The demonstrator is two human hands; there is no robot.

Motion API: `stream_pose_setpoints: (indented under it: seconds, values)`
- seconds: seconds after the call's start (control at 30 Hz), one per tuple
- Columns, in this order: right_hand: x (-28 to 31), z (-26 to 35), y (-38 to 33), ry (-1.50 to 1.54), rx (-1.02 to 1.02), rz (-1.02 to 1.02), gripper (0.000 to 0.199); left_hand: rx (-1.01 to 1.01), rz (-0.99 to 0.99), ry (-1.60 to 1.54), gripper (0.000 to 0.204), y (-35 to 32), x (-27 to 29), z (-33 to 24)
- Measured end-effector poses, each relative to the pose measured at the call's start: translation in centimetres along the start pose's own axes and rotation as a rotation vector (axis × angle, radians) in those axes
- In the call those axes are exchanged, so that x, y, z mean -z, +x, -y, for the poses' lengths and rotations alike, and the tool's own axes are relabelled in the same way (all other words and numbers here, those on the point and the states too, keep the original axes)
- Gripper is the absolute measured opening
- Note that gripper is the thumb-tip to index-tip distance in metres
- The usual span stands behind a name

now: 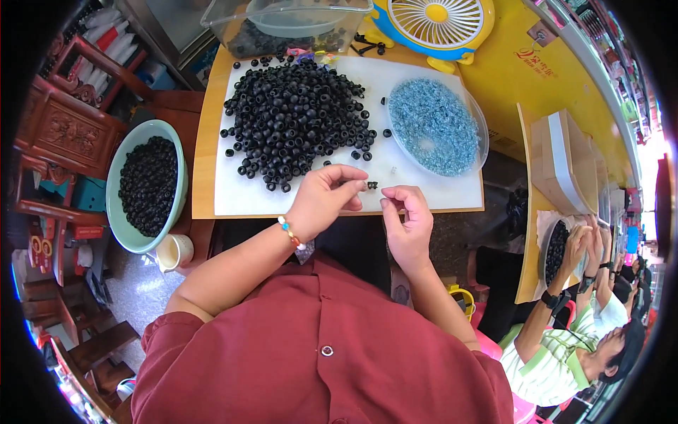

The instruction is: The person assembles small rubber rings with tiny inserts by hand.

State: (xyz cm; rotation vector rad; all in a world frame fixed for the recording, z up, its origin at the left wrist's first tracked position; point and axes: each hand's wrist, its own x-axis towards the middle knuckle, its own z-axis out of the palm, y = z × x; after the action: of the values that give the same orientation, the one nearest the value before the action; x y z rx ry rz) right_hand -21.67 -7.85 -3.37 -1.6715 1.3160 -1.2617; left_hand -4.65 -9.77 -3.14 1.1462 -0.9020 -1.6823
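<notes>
My left hand (330,192), with a beaded bracelet on the wrist, has thumb and forefinger pinched at a small black part (371,185) that sticks out past the fingertips. It looks like a black bead, too small to make out fully. Close by on the right, my right hand (408,220) has its fingers curled and thumb and forefinger nearly together; whatever they hold is too small to see. Beyond both hands, a heap of black beads (296,113) covers much of the white board (240,199). A tiny clear piece (393,170) lies just past my right fingers.
A clear round dish (482,131) of pale blue pieces stands at the right. At the back are a clear plastic bin (212,21) and a yellow-blue fan (437,14). A green basin (111,201) of black pieces and a cream cup (174,252) sit left. Another person (565,353) works at right.
</notes>
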Motion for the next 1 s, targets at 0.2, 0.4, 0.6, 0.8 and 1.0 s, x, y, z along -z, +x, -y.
stream_pose_setpoints:
  seconds: [0.2, 0.4, 0.6, 0.8, 1.0]
  values:
    - [-0.7, 0.9, 0.1, -0.080, 0.154, 0.075, 0.018, 0.076, 0.067, 0.017, 0.021, -1.6, 0.2, -1.0]
    - [-1.0, 1.0, -0.6, 0.003, 0.115, 0.113, 0.010, 0.190, 0.061, -0.055, 0.023, -2.8, 0.6, -0.6]
    - [0.3, -0.4, -0.5, -0.106, 0.056, -0.044, 0.010, 0.246, 0.122, -0.285, 0.028, -3.8, 1.1, -1.2]
    - [0.8, -2.3, 0.8, -0.384, 0.172, -0.157, 0.011, 0.285, 0.174, -0.269, 0.028, -4.2, 1.8, -0.6]
    - [0.0, -3.2, 1.0, -0.522, 0.282, -0.198, 0.012, 0.316, 0.170, -0.263, 0.022, -4.6, 1.1, -0.2]
